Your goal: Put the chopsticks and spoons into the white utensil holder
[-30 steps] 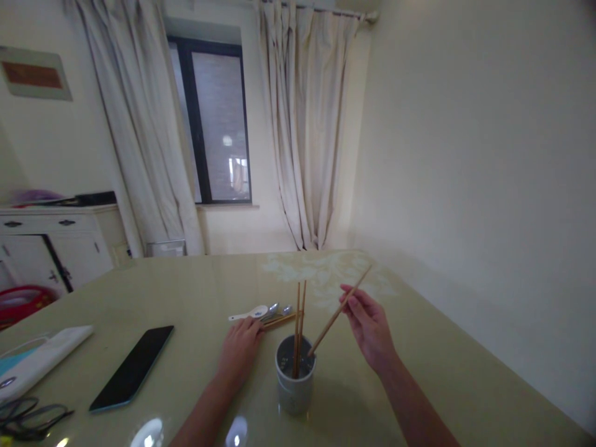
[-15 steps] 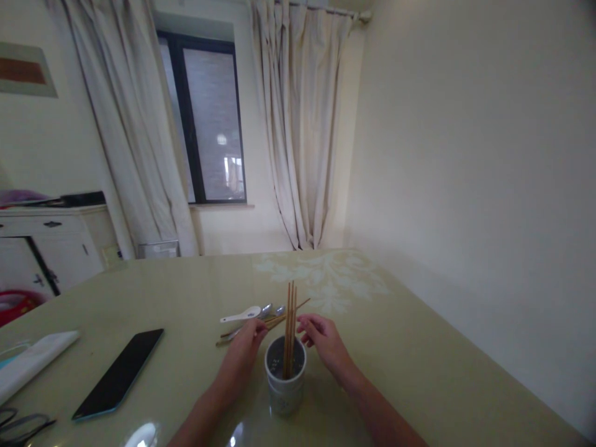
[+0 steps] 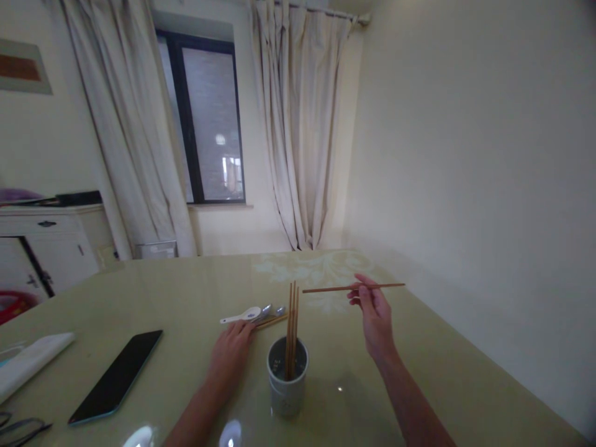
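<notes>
My right hand [image 3: 375, 316] is raised to the right of the cup, pinching one brown chopstick [image 3: 330, 289] that lies nearly level. Palm down, my left hand [image 3: 233, 347] rests on the table with its fingers curled over the ends of several loose chopsticks [image 3: 272, 321]; its fingertips are partly hidden. Just beyond these fingers lie a white soup spoon [image 3: 244, 315] and two metal spoons [image 3: 280, 310]. Between my hands stands a grey-white utensil cup [image 3: 287, 394] with several chopsticks [image 3: 292, 329] upright in it.
A black tablet or large phone [image 3: 118, 375] lies on the left of the glossy table [image 3: 186, 292]. Beside it are a white long object [image 3: 35, 360] and dark-handled scissors [image 3: 23, 428], cut off by the frame. A wall [image 3: 488, 217] runs along the right side.
My right hand has moved right and up, away from the cup, with a chopstick taken from the loose ones. The left hand has shifted slightly left and lower over the remaining chopsticks.
</notes>
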Available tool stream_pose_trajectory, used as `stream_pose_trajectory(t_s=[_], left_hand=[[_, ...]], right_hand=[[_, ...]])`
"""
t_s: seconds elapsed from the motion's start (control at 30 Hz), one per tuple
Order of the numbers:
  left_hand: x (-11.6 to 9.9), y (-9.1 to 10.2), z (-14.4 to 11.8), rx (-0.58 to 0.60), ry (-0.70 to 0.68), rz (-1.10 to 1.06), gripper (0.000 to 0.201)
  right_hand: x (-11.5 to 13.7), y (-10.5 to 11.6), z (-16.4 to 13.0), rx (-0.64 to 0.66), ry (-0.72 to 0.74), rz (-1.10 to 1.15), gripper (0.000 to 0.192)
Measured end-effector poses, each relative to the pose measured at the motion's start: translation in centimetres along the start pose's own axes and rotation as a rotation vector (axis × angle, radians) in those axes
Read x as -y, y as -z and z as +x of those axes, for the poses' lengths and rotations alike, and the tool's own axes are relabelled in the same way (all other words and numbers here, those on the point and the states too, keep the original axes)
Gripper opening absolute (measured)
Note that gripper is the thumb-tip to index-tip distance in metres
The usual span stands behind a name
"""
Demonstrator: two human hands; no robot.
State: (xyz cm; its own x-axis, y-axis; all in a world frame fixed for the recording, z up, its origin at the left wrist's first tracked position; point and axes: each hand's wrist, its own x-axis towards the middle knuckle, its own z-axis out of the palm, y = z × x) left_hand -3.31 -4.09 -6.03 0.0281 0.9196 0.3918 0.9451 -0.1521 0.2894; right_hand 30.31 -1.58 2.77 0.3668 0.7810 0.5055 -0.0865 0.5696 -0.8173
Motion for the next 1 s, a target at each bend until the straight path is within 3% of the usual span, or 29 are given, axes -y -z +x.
stream_pose_trajectory(t_s=[0.1,0.27,0.37,0.47,0.57,0.7,0.77,0.87,1.0], left_hand=[[0.0,-0.2,0.0,0.059,-0.034,0.065,0.033],[-1.1,0.1,0.0,0.090,-0.033,0.080,0.027],[-1.8,0.5,-0.1,0.071,-0.007,0.118,0.024],[-2.7,0.7,-0.2,0.055,0.019,0.072,0.024],[-3.6,0.6,-0.3,0.070,0.088,-0.139,0.026],[-5.0,0.5,-0.6,-0.016,0.165,-0.547,0.026],[-5.8,0.6,-0.8,-0.059,0.141,-0.726,0.026],[-7.2,1.1,-1.4,0.017,0.066,-0.931,0.027],[-7.8,1.1,-1.8,0.105,-0.047,-0.970,0.024]], right_hand=[[1.3,0.4,-0.2,-0.020,0.064,0.026,0.046],[2.8,-0.8,-2.1,0.011,0.145,-0.087,0.048],[2.9,-1.7,-3.3,0.118,0.108,-0.071,0.047],[2.5,-2.7,-4.5,0.330,0.023,-0.117,0.050],[1.7,-3.6,-5.6,0.502,-0.017,-0.187,0.054],[0.3,-4.1,-6.2,0.441,-0.067,-0.257,0.055],[-0.6,-4.3,-6.4,0.415,-0.139,-0.284,0.056],[-2.4,-5.0,-7.0,0.468,-0.262,-0.243,0.052],[-3.9,-6.1,-7.7,0.519,-0.345,-0.101,0.050]])
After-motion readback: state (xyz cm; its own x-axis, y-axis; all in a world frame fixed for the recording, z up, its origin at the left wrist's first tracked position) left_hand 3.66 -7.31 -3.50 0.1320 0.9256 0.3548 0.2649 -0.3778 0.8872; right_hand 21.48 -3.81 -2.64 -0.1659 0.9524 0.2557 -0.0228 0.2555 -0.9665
